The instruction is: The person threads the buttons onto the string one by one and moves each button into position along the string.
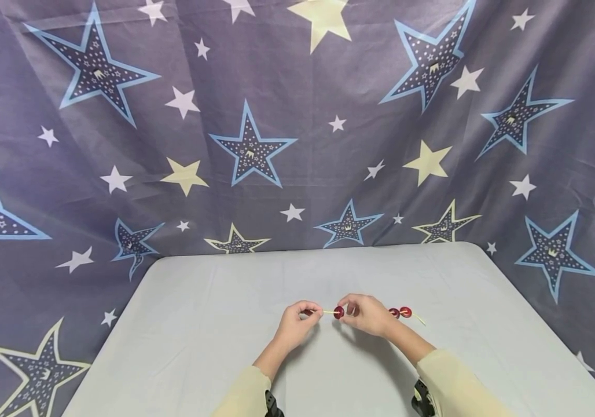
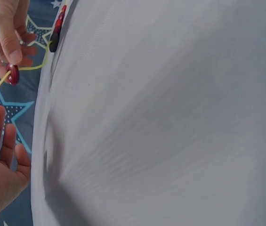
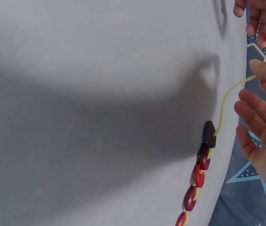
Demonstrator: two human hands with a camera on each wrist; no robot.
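Above the table, my left hand (image 1: 296,325) pinches the end of a yellow string (image 1: 329,312) between thumb and fingertips. My right hand (image 1: 367,314) grips a dark red button (image 1: 338,313) at its edge, with the string running through it. In the left wrist view the button (image 2: 12,74) hangs threaded on the taut cord between both hands. From there the string (image 3: 223,101) curves down to a row of several threaded buttons on the table, seen in the right wrist view: a black one (image 3: 210,134) leads, then a dark red one (image 3: 204,156) and a bright red one (image 3: 199,174).
A light grey cloth covers the table (image 1: 198,347). Behind it and at both sides hangs a dark curtain (image 1: 276,220) with stars. In the head view, part of the button row lies right of my right hand, where the string's loose tail (image 1: 419,319) sticks out.
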